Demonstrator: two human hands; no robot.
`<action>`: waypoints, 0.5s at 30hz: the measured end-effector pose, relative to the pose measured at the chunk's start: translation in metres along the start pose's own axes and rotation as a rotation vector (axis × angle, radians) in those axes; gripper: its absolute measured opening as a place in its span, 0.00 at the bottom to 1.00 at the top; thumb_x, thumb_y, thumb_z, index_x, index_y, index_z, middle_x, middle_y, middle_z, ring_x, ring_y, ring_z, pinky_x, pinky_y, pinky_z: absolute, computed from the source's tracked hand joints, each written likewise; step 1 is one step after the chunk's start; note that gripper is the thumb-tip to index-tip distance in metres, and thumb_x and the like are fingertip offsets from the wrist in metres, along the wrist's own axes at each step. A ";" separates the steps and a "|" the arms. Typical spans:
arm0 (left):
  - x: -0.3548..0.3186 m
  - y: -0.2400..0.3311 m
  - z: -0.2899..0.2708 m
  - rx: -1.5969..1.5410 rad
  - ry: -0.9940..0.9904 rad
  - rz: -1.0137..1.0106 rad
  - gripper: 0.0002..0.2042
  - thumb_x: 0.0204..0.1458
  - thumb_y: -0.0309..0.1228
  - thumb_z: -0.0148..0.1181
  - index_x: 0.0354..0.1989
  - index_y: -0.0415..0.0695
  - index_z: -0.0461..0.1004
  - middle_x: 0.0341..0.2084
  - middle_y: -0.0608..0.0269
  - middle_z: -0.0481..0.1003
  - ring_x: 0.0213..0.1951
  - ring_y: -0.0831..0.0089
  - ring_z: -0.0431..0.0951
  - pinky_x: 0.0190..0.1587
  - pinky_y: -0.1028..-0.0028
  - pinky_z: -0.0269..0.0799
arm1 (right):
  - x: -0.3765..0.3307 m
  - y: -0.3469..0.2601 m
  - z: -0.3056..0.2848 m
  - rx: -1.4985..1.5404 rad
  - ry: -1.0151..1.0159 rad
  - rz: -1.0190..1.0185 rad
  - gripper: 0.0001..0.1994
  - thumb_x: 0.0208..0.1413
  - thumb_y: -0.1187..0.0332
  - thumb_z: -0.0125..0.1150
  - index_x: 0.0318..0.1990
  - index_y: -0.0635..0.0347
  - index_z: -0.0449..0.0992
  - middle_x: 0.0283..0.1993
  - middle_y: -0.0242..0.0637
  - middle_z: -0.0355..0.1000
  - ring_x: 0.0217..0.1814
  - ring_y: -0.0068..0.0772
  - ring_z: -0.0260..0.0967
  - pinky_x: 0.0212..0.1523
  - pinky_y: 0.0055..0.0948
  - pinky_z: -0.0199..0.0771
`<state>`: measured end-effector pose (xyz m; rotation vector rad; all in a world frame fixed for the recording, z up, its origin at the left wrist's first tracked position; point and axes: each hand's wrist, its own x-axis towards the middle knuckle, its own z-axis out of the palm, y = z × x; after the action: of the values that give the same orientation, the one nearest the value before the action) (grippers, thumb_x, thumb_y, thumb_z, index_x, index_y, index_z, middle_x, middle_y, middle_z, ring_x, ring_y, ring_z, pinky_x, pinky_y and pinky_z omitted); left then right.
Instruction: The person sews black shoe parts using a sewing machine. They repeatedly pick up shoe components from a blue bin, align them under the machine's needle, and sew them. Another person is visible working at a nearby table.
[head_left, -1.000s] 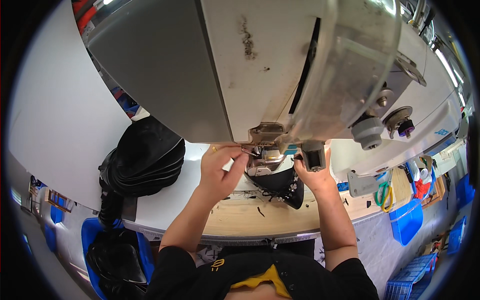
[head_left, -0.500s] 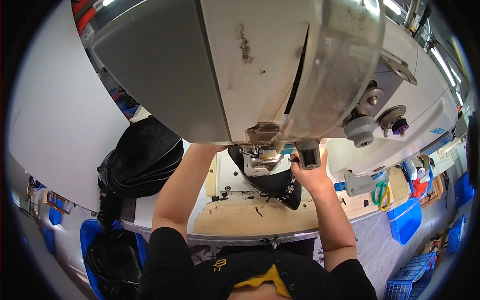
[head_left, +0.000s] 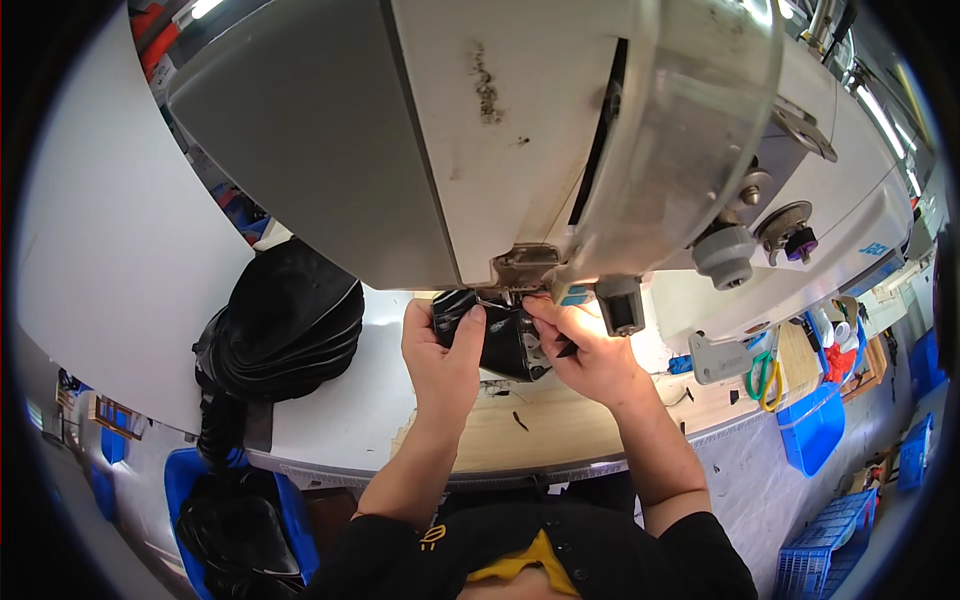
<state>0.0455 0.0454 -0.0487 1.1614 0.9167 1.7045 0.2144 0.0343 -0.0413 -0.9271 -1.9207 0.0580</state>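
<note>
A black glossy piece, seemingly leather, (head_left: 505,345) is held between my hands just below the needle area of a large white sewing machine (head_left: 520,120). My left hand (head_left: 445,355) grips its left side, thumb pressed on top and fingers behind. At its right edge, my right hand (head_left: 590,355) has thumb and forefinger pinched close to the needle area. A small dark pointed thing (head_left: 567,349) shows against the right palm; its kind is unclear. The machine head hides the piece's far edge.
A stack of black pieces (head_left: 290,320) lies on the table at left, above a blue bin (head_left: 185,490) holding more. Green- and yellow-handled scissors (head_left: 765,380) hang at right near a blue tray (head_left: 812,430). Thread scraps lie on the wooden board (head_left: 500,430).
My left hand has come from behind the machine head toward me and now grips the piece. The piece has been lifted and turned, its glossy side showing. My right hand has shifted slightly left.
</note>
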 end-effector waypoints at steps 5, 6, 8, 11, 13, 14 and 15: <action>0.002 -0.010 -0.003 -0.123 -0.001 -0.040 0.07 0.54 0.21 0.59 0.39 0.39 0.67 0.32 0.65 0.74 0.33 0.83 0.73 0.39 0.81 0.70 | 0.001 0.002 0.001 -0.023 0.038 -0.076 0.17 0.48 0.84 0.60 0.47 0.63 0.77 0.36 0.41 0.76 0.33 0.34 0.73 0.36 0.28 0.73; 0.007 -0.012 -0.003 -0.152 -0.001 -0.056 0.07 0.54 0.21 0.58 0.39 0.38 0.67 0.33 0.63 0.74 0.34 0.81 0.74 0.40 0.79 0.72 | 0.000 0.005 0.003 -0.032 0.047 -0.065 0.19 0.42 0.82 0.62 0.45 0.60 0.78 0.36 0.39 0.75 0.34 0.36 0.73 0.35 0.30 0.74; 0.012 -0.012 0.001 -0.219 0.009 -0.092 0.07 0.55 0.21 0.57 0.40 0.38 0.67 0.34 0.63 0.74 0.35 0.80 0.75 0.41 0.79 0.72 | -0.006 0.013 0.010 -0.052 0.062 -0.037 0.23 0.32 0.79 0.64 0.42 0.53 0.78 0.36 0.36 0.75 0.34 0.40 0.74 0.33 0.36 0.75; 0.015 -0.008 0.006 -0.279 0.015 -0.125 0.07 0.56 0.22 0.56 0.41 0.38 0.67 0.34 0.65 0.74 0.35 0.83 0.72 0.42 0.81 0.70 | -0.002 0.013 0.008 -0.103 0.060 -0.069 0.18 0.35 0.78 0.66 0.39 0.54 0.78 0.36 0.37 0.74 0.33 0.41 0.73 0.33 0.37 0.75; 0.018 -0.014 -0.003 -0.251 -0.018 -0.128 0.06 0.57 0.22 0.56 0.41 0.38 0.67 0.34 0.66 0.73 0.34 0.83 0.72 0.41 0.81 0.70 | -0.001 0.013 0.009 -0.091 0.081 -0.079 0.16 0.37 0.77 0.67 0.38 0.54 0.78 0.36 0.37 0.74 0.33 0.42 0.73 0.32 0.37 0.74; 0.020 -0.022 -0.013 -0.248 -0.002 -0.113 0.06 0.58 0.23 0.56 0.41 0.38 0.67 0.34 0.66 0.73 0.34 0.83 0.72 0.41 0.81 0.69 | -0.001 0.013 0.010 -0.085 0.091 -0.083 0.15 0.38 0.76 0.68 0.38 0.54 0.78 0.36 0.38 0.74 0.32 0.42 0.73 0.32 0.37 0.74; 0.022 -0.033 -0.027 -0.245 0.013 -0.098 0.05 0.58 0.24 0.55 0.41 0.38 0.68 0.34 0.66 0.73 0.33 0.83 0.71 0.40 0.82 0.69 | -0.001 0.013 0.009 -0.078 0.092 -0.080 0.15 0.38 0.76 0.68 0.38 0.54 0.78 0.36 0.38 0.74 0.32 0.43 0.73 0.31 0.37 0.74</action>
<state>0.0234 0.0751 -0.0793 0.9289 0.7363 1.6927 0.2151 0.0461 -0.0527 -0.8886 -1.8829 -0.1057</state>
